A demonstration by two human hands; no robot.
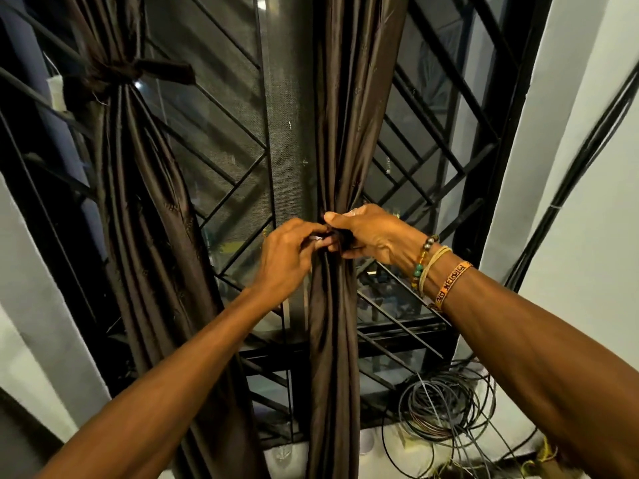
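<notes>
A dark brown satin curtain hangs in front of a barred window, gathered into a narrow bunch at mid-height. My left hand and my right hand meet at that bunch, and both pinch a dark brown tie band wrapped round the cloth. Most of the band is hidden under my fingers. A second brown curtain hangs to the left, bound higher up by a knotted tie.
A black metal window grille with diagonal bars and a mesh screen stands behind the curtains. White walls flank the window. A coil of loose cables lies on the sill at the lower right, and black cables run up the right wall.
</notes>
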